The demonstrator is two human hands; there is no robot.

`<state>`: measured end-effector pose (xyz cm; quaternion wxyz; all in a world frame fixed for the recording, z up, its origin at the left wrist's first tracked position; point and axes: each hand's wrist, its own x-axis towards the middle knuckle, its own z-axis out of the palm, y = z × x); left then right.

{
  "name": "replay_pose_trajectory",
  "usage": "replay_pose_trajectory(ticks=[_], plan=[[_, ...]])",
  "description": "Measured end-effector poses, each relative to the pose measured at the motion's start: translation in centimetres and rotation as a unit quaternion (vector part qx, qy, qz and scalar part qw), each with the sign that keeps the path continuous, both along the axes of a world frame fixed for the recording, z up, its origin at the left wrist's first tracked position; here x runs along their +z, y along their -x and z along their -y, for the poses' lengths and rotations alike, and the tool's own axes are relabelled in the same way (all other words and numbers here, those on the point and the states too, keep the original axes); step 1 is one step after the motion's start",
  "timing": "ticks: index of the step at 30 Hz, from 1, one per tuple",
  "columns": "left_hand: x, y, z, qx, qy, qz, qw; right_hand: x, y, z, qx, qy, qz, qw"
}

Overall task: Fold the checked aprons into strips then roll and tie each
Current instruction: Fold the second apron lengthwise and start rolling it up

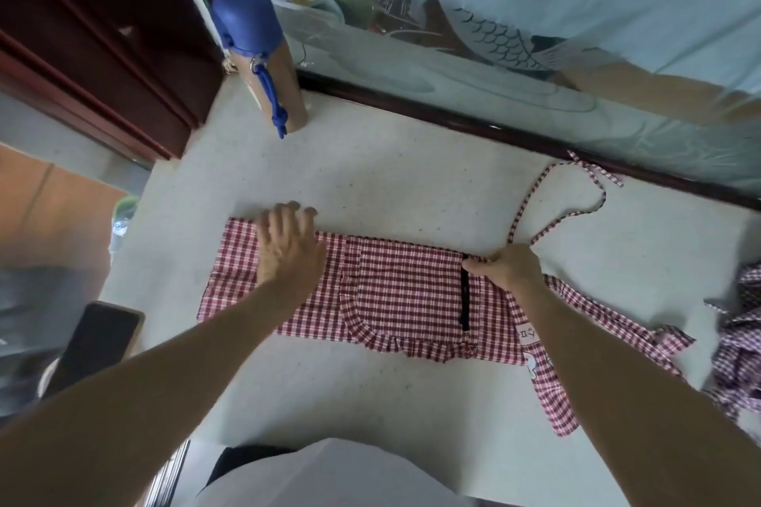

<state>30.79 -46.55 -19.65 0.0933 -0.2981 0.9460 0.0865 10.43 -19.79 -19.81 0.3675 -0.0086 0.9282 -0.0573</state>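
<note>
- A red-and-white checked apron (395,292) lies flat across the pale speckled counter (370,173), already folded into a long band running left to right.
- The left hand (288,247) rests on the band's left end — fingers straight and spread, palm pressing the cloth down.
- The right hand (508,265) is at the far edge toward the right end, fingers curled and pinching the cloth just beside a black trim line (465,296) on the pocket.
- The thin checked neck strap (576,193) loops away from that hand toward the dark window ledge (494,128).
- A frilled pocket edge (432,350) hangs along the near side of the band.
- A second checked bundle (741,342), purplish, sits at the counter's right edge — well apart from the left hand.
- A bottle with a blue cap (247,21) stands at the far left corner; a dark phone (99,338) lies near the left edge.
</note>
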Motion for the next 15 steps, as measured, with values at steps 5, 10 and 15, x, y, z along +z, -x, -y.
replay_pose_trajectory(ticks=[5, 10, 15], plan=[[0.3, 0.6, -10.1, -0.109, -0.146, 0.085, 0.980, 0.3, -0.1, 0.1, -0.009, -0.019, 0.006, 1.000], [-1.7, 1.9, -12.3, -0.099, -0.159, 0.146, 0.971, 0.1, -1.0, 0.1, -0.026, -0.001, -0.071, 0.997], [-2.3, 1.6, -11.2, -0.116, -0.167, 0.163, 0.965, -1.0, -4.3, -0.1, -0.049, 0.078, -0.154, 0.984]])
